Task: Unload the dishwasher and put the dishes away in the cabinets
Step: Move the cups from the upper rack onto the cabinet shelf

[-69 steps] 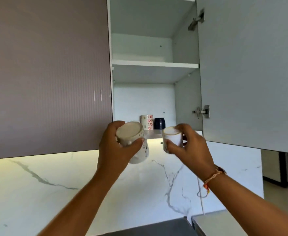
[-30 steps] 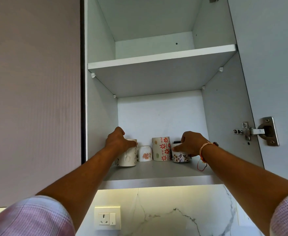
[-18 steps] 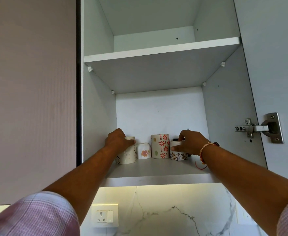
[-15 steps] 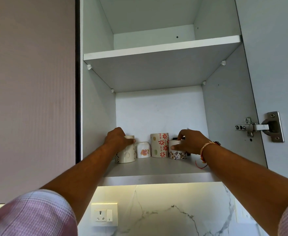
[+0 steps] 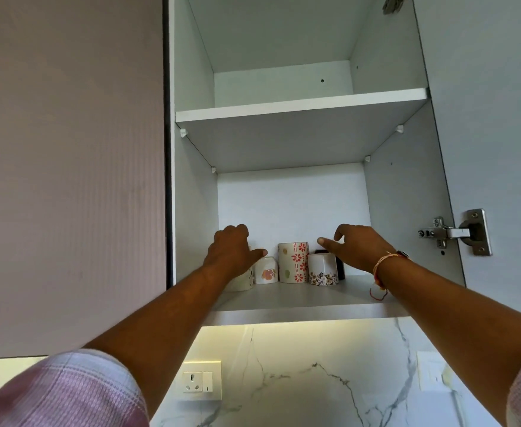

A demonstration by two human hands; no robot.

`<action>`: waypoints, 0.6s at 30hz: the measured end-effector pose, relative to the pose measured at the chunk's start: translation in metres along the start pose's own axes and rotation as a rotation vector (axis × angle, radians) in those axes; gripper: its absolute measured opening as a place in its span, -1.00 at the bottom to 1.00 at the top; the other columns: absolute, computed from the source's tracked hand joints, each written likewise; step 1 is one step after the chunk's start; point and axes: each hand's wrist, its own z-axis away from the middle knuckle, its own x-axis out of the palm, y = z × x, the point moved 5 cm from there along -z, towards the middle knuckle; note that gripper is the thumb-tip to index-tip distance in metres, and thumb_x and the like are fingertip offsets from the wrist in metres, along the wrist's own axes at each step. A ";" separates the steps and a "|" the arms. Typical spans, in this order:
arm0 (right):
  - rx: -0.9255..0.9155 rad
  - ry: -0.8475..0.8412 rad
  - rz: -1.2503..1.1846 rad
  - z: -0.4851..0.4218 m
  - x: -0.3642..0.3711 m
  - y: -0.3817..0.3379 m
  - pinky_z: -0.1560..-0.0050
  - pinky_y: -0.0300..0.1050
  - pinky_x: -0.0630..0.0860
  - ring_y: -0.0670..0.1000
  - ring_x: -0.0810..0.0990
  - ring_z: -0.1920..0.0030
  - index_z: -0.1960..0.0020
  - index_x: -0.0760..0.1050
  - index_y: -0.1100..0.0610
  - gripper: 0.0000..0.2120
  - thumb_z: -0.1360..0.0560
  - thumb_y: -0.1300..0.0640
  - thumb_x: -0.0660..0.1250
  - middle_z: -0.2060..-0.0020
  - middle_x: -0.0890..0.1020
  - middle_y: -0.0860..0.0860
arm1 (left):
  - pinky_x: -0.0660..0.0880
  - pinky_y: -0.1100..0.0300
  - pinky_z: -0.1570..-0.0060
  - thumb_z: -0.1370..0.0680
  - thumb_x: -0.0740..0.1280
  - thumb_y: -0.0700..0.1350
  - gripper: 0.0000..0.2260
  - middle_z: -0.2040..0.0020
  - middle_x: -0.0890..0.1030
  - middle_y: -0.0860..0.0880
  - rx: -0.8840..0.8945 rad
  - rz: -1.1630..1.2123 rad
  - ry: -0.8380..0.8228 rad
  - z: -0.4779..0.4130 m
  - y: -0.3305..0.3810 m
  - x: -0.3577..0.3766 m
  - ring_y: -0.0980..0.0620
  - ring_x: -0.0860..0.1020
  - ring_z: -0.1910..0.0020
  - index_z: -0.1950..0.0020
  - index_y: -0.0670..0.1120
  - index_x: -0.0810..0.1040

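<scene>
An upper kitchen cabinet (image 5: 191,72) stands open above a white marble wall (image 5: 314,383). Its door (image 5: 493,118) is swung out to the right on a steel hinge (image 5: 453,234), and a ribbed mauve door (image 5: 68,164) is closed to the left. Both arms reach up into the lower compartment.

The left grip (image 5: 230,254) is slack, with the fingers loosely bent, the thumb stretched rightward and nothing closed inside it. Under its wrist, mostly hidden, a white mug (image 5: 243,280) stands at the left end of the bottom shelf (image 5: 299,298). The heel of the hand may be resting against it, but the view does not settle that.

The right grip (image 5: 358,248) is spread and relaxed, fingers apart, holding nothing. It hangs just above a short mug (image 5: 322,268) with a band of small flowers round its base.

Between these two mugs, in the same row, stand a small cup (image 5: 266,270) with a peach flower and a tall mug (image 5: 293,261) patterned with red flowers. The tall mug is just beside the short one. A dark mug (image 5: 341,269) shows behind the short mug, toward the right wall.

Farther out, an upper shelf (image 5: 299,107) crosses the cabinet. A thread band (image 5: 382,268) circles the right wrist, and a pink checked sleeve (image 5: 68,392) fills the lower left corner. A socket plate (image 5: 201,380) sits on the marble under the lit cabinet base.
</scene>
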 end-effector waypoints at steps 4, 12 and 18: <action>-0.008 0.077 0.083 0.037 -0.027 -0.012 -0.07 -0.02 0.51 0.10 0.55 -0.12 -0.28 0.46 0.11 -0.42 -0.54 -0.33 0.15 -0.15 0.60 0.11 | 0.41 0.04 -0.21 -0.53 0.35 0.13 -0.59 -0.31 0.48 -0.08 0.172 0.070 0.053 0.038 0.031 -0.018 -0.07 0.39 -0.31 -0.28 -0.07 0.46; -0.063 0.205 0.203 0.164 -0.056 -0.043 0.06 -0.03 0.56 0.10 0.58 -0.01 -0.20 0.48 0.04 -0.52 -0.53 -0.32 0.20 -0.11 0.56 0.07 | 0.46 -0.02 -0.13 -0.53 0.32 0.07 -0.70 -0.18 0.56 -0.03 0.444 0.140 0.085 0.148 0.077 -0.042 -0.09 0.45 -0.20 -0.20 -0.05 0.51; 0.029 0.146 0.215 0.283 -0.055 -0.035 0.08 -0.07 0.48 0.08 0.56 -0.07 -0.17 0.48 0.02 -0.60 -0.54 -0.26 0.22 -0.12 0.55 0.02 | 0.49 0.01 -0.10 -0.52 0.36 0.08 -0.78 -0.11 0.58 0.02 0.399 0.375 -0.094 0.237 0.082 -0.023 -0.03 0.51 -0.12 -0.09 0.00 0.57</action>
